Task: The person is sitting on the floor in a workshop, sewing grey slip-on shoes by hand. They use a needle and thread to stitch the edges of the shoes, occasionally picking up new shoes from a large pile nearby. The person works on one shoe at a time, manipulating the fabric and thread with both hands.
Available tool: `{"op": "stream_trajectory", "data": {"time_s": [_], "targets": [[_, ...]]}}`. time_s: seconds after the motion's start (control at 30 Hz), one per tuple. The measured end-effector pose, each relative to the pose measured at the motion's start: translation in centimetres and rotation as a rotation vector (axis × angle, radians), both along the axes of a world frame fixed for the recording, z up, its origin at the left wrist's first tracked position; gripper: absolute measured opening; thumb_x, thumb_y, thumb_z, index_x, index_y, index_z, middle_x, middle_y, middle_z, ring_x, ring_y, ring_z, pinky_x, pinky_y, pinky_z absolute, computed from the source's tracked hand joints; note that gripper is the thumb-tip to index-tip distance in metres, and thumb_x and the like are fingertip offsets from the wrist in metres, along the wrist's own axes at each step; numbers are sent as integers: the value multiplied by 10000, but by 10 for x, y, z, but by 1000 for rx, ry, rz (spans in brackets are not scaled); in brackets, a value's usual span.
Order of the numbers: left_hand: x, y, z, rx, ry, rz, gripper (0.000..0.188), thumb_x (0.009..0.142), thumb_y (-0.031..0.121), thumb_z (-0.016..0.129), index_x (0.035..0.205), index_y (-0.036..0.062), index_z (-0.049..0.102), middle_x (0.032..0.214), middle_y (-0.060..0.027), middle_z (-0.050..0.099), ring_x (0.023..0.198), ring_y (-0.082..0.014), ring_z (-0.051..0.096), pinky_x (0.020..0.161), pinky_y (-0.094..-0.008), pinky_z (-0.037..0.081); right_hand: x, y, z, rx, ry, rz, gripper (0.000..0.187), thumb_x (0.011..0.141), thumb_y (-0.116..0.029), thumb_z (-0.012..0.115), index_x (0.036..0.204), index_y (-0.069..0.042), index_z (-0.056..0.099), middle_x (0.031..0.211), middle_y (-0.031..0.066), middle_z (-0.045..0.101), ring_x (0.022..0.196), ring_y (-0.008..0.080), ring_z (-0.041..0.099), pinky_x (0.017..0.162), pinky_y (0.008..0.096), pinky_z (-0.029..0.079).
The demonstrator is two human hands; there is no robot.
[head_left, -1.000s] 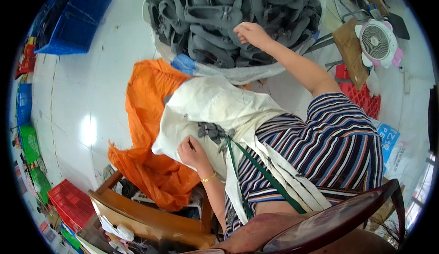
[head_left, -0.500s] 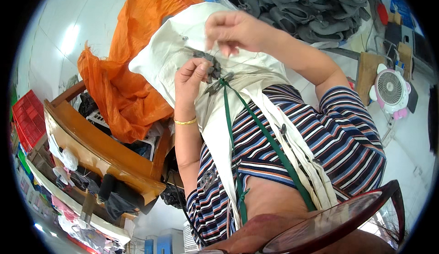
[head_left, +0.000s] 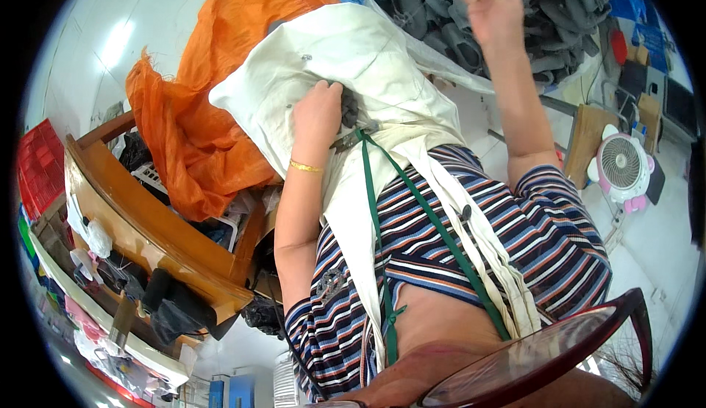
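Note:
My left hand (head_left: 318, 114) lies on the white cloth apron (head_left: 382, 55) over my lap, its fingers closed on a small dark grey fabric piece (head_left: 349, 106). Most of that piece is hidden under the hand. Away to the upper right, my right hand (head_left: 496, 11) is raised near the top edge, fingers bent and one sticking out. Whatever its fingertips pinch is too small to make out. Just below the left hand, a small dark metal tool (head_left: 344, 142) rests on the apron near the green cord (head_left: 368, 165).
A heap of dark grey padded pieces (head_left: 559, 11) fills the upper right. Orange woven sheeting (head_left: 191, 136) drapes over a wooden frame (head_left: 154, 217) at left. A red crate (head_left: 40, 165) stands far left. A white and pink fan (head_left: 621, 159) stands at right.
My right hand has swung up and away to the right from beside the left hand. The left hand has turned over, its back now upward, still on the grey piece.

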State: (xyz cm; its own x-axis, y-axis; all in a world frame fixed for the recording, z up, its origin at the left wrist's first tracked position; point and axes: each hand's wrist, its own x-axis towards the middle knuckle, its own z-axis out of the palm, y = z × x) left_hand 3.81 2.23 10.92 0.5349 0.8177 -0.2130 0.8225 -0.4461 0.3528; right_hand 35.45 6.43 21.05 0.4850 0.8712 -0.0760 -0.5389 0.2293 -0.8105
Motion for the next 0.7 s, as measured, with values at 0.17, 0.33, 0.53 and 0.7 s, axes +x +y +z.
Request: {"op": "stream_trajectory", "data": {"time_s": [0.17,0.33,0.53,0.7], "targets": [[-10,14,10,32,-221,-35,176,823,134,675,998,111,683,982,-56,649,942,-287,634,778,-399,535,-61,-30,-34,-233,-557,511,120,965,-72,593,1077,-43,625,926,34,642,812,109,625,797,279,524],[-25,6,20,-94,-709,226,134,876,111,611,984,62,672,969,-78,685,890,-206,631,740,-334,514,-109,-49,-34,-142,-1023,842,262,929,-78,625,1184,-20,610,1010,64,645,922,174,637,849,295,509],[-43,3,41,-1070,-1320,430,171,972,125,540,1036,-2,634,876,-52,666,791,-121,622,762,-263,481,-136,-43,-36,113,-1136,862,357,875,-99,675,1217,-25,607,1002,114,614,917,244,630,845,338,515],[-49,-9,34,-1185,-1341,519,237,994,186,563,1074,-21,647,894,-60,685,803,-127,636,751,-255,491,-148,-40,-30,-1,-1126,952,171,883,-133,694,994,-8,661,870,79,617,768,200,606,699,305,499]]}}
